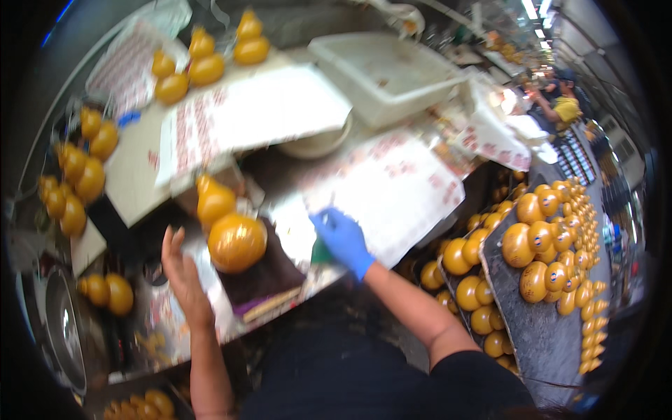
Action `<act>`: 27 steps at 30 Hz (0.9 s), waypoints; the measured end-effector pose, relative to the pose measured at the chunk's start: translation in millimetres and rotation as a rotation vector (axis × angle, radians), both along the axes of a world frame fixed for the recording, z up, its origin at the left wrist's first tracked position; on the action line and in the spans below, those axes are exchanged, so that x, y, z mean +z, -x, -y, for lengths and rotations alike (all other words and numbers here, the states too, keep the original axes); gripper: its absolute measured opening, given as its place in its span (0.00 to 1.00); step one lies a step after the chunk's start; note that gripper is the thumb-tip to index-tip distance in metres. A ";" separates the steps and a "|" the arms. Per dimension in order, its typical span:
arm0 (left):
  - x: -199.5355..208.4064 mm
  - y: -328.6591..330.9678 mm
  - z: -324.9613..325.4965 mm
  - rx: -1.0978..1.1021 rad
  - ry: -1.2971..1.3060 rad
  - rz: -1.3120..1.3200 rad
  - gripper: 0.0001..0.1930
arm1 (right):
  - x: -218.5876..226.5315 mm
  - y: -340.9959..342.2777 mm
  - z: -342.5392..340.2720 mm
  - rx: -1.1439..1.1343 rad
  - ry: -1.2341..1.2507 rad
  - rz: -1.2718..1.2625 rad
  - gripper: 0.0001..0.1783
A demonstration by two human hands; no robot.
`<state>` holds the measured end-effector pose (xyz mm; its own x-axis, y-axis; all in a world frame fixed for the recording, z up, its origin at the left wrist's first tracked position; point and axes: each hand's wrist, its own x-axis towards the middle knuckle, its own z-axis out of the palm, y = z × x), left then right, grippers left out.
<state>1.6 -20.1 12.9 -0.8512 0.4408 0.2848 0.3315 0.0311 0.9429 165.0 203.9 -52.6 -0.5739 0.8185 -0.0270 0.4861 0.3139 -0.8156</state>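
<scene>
A large orange-yellow gourd, glossy and two-bulbed, stands on a dark cloth at the table's near edge. Just left of it, my bare left hand is raised and open, its fingers stretched out and apart from the gourd. My right hand, in a blue glove, is over a white sheet with red print. Its fingers are blurred, and I cannot tell whether they hold anything. A green thing shows partly beneath the glove.
Several gourds line the left and back of the worktable. A whitish plastic tub sits at the back, and a round metal pan at far left. Gourds crowd grey boards on the right. Another person is farther off.
</scene>
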 end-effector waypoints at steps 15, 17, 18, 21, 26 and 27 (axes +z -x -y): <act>175.8 96.1 -153.9 -0.402 0.044 -0.511 0.38 | 190.8 47.5 -386.9 -0.639 -1.210 -0.430 0.14; 182.0 104.7 -186.9 -0.463 0.041 -0.457 0.38 | 219.6 47.5 -443.7 -0.655 -1.066 -0.252 0.14; 181.1 110.0 -198.5 -0.502 0.047 -0.424 0.38 | 229.2 55.9 -459.3 -0.661 -0.970 -0.189 0.15; 176.6 103.0 -233.0 -0.583 0.140 -0.263 0.37 | 264.7 71.9 -487.3 -0.557 -0.739 0.177 0.20; 175.8 94.8 -260.5 -0.639 0.216 -0.128 0.35 | 271.4 95.5 -516.3 -0.389 -0.627 0.302 0.39; 178.8 92.3 -260.8 -0.634 0.239 -0.095 0.35 | 267.7 96.1 -514.1 -0.312 -0.773 0.391 0.41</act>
